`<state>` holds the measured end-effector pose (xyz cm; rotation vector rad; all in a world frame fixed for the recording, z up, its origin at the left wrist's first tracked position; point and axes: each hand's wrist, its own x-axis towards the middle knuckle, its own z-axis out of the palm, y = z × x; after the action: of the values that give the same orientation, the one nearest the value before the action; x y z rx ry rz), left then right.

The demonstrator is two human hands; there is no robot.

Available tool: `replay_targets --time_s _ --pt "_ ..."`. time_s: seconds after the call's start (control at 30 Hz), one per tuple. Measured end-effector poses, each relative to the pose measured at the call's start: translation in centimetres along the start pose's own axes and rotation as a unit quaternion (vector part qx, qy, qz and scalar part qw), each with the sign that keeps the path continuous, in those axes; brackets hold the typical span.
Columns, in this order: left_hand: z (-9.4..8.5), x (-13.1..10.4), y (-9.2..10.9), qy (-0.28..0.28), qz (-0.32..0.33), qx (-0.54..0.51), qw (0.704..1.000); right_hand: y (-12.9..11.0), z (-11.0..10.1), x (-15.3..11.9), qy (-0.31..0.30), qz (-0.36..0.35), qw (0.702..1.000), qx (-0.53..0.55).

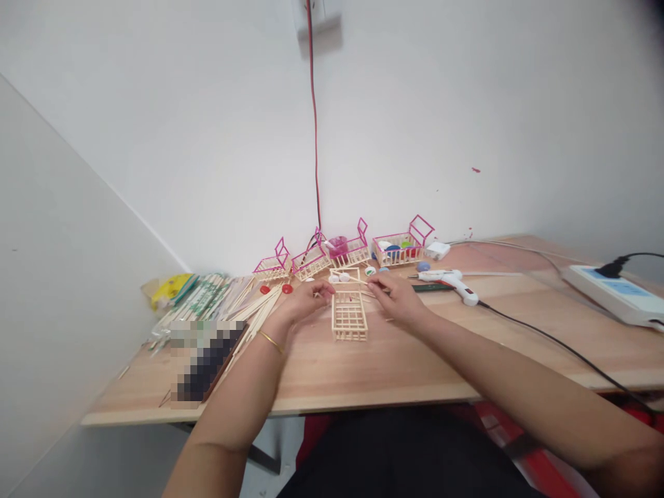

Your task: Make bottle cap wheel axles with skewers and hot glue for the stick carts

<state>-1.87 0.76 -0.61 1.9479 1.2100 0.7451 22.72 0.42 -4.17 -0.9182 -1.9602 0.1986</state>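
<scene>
A small basket [350, 317] made of pale wooden sticks stands on the table between my hands, with an upright stick frame at its far end. My left hand [310, 299] is closed, its fingertips at the basket's far left corner. My right hand [397, 296] pinches a thin wooden stick [359, 279] that slants left over the basket's far end. Right of that hand rests a white glue gun [450, 278] with a black cord.
Several finished stick baskets [397, 250] with pink rims line the wall. Loose sticks [259, 315] and packed bundles [200, 299] lie left, beside a pixelated dark object [207, 370]. Red caps [287, 288] lie near the sticks. A white power strip [617, 294] sits at the right.
</scene>
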Motion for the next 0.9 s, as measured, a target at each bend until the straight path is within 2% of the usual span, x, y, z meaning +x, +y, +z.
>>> replay_targets --time_s 0.2,0.37,0.47,0.67,0.8,0.9 --pt "-0.1 -0.2 0.4 -0.077 0.055 0.083 0.992 0.1 0.0 0.0 -0.004 -0.001 1.0 0.005" --pt "0.0 -0.8 1.0 -0.151 0.04 0.121 0.98 0.1 0.2 -0.1 -0.002 0.004 1.0 0.006" --pt "0.0 -0.9 1.0 -0.175 0.032 0.132 0.975 -0.3 0.0 -0.1 0.001 0.021 1.0 0.006" --pt "-0.1 -0.6 1.0 -0.141 0.018 0.099 0.985 -0.7 -0.1 0.0 0.015 0.077 0.996 0.049" --pt "-0.1 -0.3 0.5 -0.078 0.015 -0.023 0.997 0.0 0.1 0.0 0.039 0.109 0.99 0.078" --pt "0.1 -0.2 0.2 -0.064 -0.019 -0.141 0.988 0.5 0.3 0.1 0.041 0.136 0.984 0.105"
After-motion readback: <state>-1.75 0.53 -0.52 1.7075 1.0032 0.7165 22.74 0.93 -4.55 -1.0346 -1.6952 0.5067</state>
